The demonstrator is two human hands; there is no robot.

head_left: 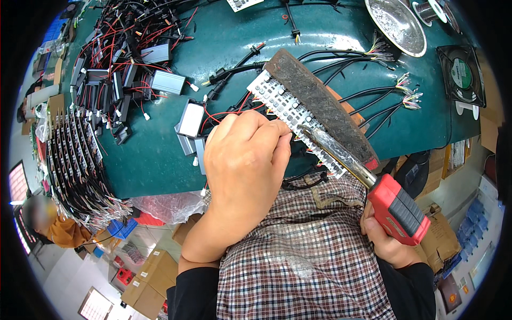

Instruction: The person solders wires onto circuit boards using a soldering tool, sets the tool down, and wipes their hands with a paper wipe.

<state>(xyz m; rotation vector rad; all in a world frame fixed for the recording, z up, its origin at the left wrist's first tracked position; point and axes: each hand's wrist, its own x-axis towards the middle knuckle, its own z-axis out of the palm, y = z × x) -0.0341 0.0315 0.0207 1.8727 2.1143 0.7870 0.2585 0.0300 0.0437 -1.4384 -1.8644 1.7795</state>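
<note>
My right hand [392, 246] is wrapped round the red and black handle of a soldering gun [397, 208]. Its metal barrel points up and left, and the tip meets a white strip of circuit boards [282, 101] crowded with small components. This strip leans along the edge of a dark, worn block [325, 104]. My left hand [245, 154] is closed in a pinch at the strip's near edge, close to the tip. Whatever sits between its fingertips is hidden, though thin coloured wires show beside them.
Silver metal cases with red wires [168, 81] are heaped at the back left. Wired board strips [74, 165] hang over the left edge. Black cables [368, 93] with stripped ends lie beyond the block. A metal bowl [397, 24], solder spools [429, 12] and a fan [461, 74] stand right.
</note>
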